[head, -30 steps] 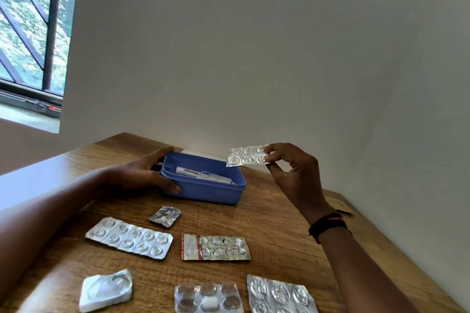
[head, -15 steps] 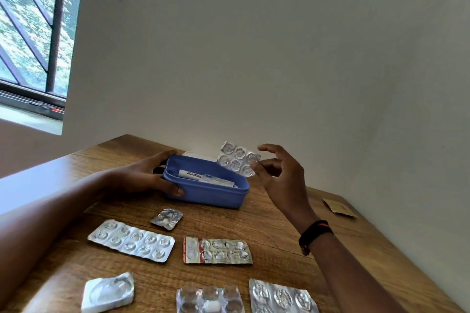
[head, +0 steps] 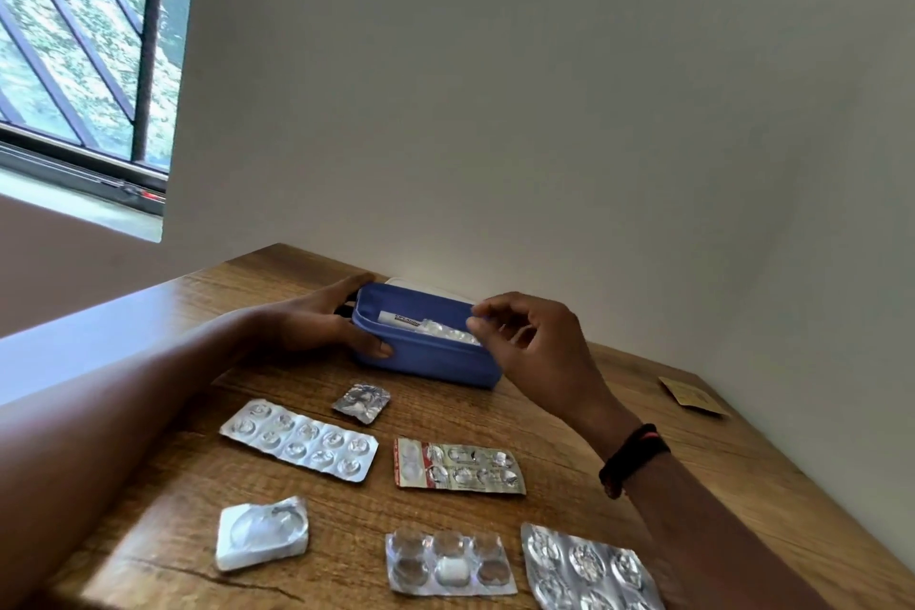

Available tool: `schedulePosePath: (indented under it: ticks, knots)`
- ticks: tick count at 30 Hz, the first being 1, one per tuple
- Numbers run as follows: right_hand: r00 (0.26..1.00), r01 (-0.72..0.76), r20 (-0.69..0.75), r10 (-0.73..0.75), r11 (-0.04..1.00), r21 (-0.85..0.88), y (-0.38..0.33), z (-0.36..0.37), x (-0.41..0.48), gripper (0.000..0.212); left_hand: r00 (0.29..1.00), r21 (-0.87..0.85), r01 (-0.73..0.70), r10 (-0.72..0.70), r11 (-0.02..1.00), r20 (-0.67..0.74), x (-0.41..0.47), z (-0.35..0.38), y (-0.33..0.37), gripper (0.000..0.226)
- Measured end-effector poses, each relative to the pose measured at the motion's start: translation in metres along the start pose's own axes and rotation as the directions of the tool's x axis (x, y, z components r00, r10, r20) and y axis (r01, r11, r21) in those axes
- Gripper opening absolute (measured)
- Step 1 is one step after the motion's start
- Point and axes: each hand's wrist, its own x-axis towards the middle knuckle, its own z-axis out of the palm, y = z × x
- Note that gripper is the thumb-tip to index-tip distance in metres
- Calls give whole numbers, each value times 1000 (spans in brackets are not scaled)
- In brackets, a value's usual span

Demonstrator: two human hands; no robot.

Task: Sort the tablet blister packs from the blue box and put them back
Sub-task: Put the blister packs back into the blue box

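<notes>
The blue box (head: 426, 362) stands on the wooden table (head: 569, 416) near the back wall. My left hand (head: 317, 322) grips its left end. A small silver blister pack (head: 448, 331) lies inside the box on a white tube (head: 401, 318). My right hand (head: 534, 347) hovers over the box's right end, fingers loosely curled, thumb and forefinger tips just at the pack's end. Several packs lie in front: a long silver strip (head: 299, 440), a small foil piece (head: 361, 401), a red-edged strip (head: 458, 466), a white single blister (head: 262, 532), a clear pack (head: 448, 565) and a silver pack (head: 584, 570).
A white lid (head: 421, 285) shows behind the box. A brown sachet (head: 690, 394) lies at the table's right, close to the wall. The wall runs along the back and right edges; a window (head: 74, 55) is at the far left.
My right hand carried the small silver pack from above the box down into it; the pack now lies inside. My left hand kept its grip on the box.
</notes>
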Motion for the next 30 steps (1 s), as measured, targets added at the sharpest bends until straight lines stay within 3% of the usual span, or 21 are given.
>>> schedulePosePath:
  ticks: [2,5,9,12,15,21,26,30]
  knots:
    - [980,62,186,-75,995,76,-18,8,-8,13,1000,0,-1,1,1000,-9,-1,1,2,102]
    - [876,61,463,-132,984,166,-34,22,-18,24,1000,6,-7,7,1000,-18,0,1,3,96]
    - [767,115,637,-80,993,-13,-29,25,-18,29,1000,5,6,-6,1000,-17,1,1,2,97]
    - [757,104,653,4,986,-127,-21,13,-13,27,1000,-16,17,-17,1000,-15,0,1,2,105]
    - [796,67,600,79,974,-217,-14,-3,-8,22,1000,-15,30,-30,999,-2,1,1,2,110]
    - [770,-38,556,312,893,-449,-4,-23,0,44,1000,7,29,-29,1000,12,0,0,1,110]
    - [734,-144,522,433,852,-504,4,-38,1,30,999,13,29,-29,999,13,2,0,0,111]
    - [702,-275,490,517,831,-483,12,-45,4,48,1000,18,27,-27,999,6,3,0,0,111]
